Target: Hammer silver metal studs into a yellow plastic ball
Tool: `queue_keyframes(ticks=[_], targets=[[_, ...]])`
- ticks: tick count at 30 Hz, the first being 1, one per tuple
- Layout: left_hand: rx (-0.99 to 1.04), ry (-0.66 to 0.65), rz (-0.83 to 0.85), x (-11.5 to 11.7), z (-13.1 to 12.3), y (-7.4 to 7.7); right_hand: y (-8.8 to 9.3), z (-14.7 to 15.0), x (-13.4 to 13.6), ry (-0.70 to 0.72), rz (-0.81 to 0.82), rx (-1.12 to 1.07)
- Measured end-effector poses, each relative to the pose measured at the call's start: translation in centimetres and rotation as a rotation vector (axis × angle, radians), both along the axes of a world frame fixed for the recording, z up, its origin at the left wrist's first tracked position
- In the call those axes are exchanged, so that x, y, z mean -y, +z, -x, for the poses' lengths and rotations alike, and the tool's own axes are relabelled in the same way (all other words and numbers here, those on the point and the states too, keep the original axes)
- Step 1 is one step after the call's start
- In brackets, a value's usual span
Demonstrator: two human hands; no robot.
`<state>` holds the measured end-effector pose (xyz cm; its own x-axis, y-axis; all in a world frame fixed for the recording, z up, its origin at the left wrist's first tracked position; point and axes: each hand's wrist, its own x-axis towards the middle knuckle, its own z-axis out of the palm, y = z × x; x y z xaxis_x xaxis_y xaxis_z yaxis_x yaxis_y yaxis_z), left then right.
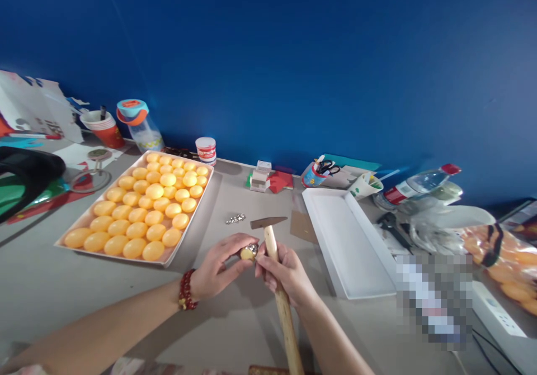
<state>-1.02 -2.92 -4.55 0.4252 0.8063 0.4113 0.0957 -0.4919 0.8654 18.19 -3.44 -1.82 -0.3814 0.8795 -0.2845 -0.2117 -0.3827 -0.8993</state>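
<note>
Pinching small yellow-and-silver ball (247,253) at near centre with left hand (216,266); gripping wooden-handled hammer (284,311) in right hand (289,274), fingertips narrow beside ball. Noting red-labelled bottle (411,188) far right, with unreadable print; silver bits (235,218) beyond hands.

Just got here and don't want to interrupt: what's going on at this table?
Someone's left hand holds a small yellow-and-silver item, while the right hand grips a hammer, its head pointing away. Shiny silver pieces lie on the table just beyond. A shallow box of orange balls sits left, a white tray right.
</note>
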Motion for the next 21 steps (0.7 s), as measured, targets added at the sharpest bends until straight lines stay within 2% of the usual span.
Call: queue_keyframes(ticks=[13, 21], targets=[[-0.004, -0.008, -0.032, -0.06, -0.10, 0.38, -0.04, 0.11, 0.44, -0.037, -0.056, 0.049], [-0.023, 0.000, -0.058, -0.13, -0.09, 0.09, -0.23, 0.35, 0.44, -0.048, -0.080, 0.072]])
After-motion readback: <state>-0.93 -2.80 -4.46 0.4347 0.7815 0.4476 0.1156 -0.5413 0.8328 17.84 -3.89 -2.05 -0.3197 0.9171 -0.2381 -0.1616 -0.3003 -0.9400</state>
